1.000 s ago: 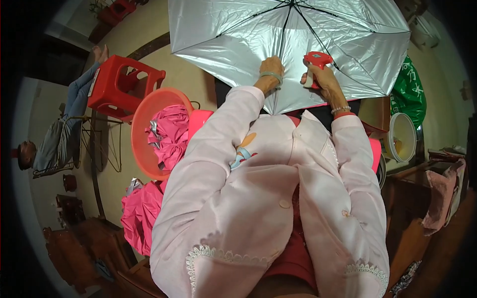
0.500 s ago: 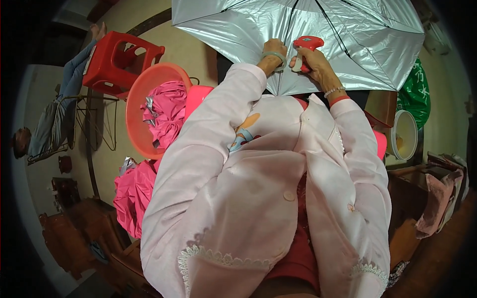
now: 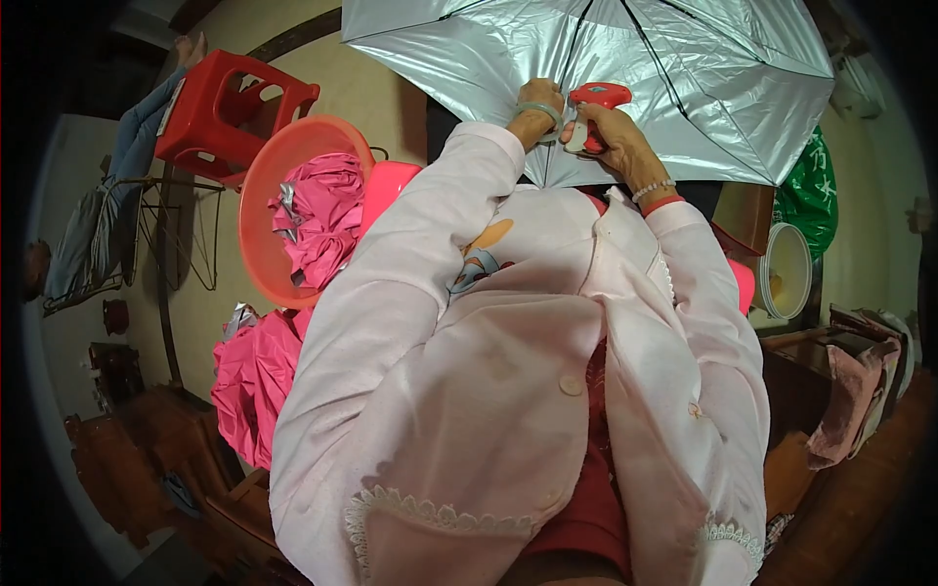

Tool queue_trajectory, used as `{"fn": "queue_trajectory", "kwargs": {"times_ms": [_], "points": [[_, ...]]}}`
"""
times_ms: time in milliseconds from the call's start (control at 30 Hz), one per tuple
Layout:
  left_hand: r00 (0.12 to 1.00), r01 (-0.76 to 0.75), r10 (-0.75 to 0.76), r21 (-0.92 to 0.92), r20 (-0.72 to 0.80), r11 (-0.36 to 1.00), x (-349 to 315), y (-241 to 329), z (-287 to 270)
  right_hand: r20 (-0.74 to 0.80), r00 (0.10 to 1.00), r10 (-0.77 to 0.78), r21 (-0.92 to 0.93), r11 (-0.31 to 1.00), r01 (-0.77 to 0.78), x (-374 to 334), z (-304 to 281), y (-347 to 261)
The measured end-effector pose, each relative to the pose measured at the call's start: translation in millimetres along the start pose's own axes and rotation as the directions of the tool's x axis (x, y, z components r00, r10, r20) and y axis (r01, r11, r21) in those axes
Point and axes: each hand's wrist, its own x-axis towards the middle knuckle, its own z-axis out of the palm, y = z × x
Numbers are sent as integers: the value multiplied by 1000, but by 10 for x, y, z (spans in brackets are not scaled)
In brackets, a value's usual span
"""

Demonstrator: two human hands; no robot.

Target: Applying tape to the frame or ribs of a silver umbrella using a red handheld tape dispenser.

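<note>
A silver-lined umbrella canopy with dark ribs is spread out over my lap at the top of the view. My left hand, with a bangle at its wrist, is closed on the canopy by a rib near its lower edge; its fingertips are hidden. Just right of it, my right hand grips a red and white pistol-shaped hand tool. The tool's white part points down beside my left wrist, over the silver cloth. Exactly what kind of tool it is, I cannot tell.
On my left stands an orange basin of bunched pink cloth, with more pink cloth below it. Beyond are a red stool and a person in jeans. To the right are a white bucket and a green bag.
The right hand and the red tool have shifted slightly left and down, closer to my left hand. My left hand stays almost in place on the umbrella. The surroundings shift slightly with my head.
</note>
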Motion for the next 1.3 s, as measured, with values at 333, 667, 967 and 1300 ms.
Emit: {"fn": "queue_trajectory", "kwargs": {"times_ms": [333, 667, 967, 1300], "points": [[984, -162, 132, 270, 123, 949, 123, -132, 33, 37, 998, 46, 169, 984, -52, -73, -77, -4], [914, -350, 175, 496, 366, 795, 304, -231, 104, 156, 984, 84, 294, 947, -127, -24, -240, 25], [924, -252, 194, 143, 331, 957, 324, -330, 153, 205, 977, 59, 271, 956, -115, 3, -287, 45], [913, 156, -14, -319, 407, 935, -2, 51, -134, 193, 977, 90, 195, 972, -128, -75, -286, 1]]}}
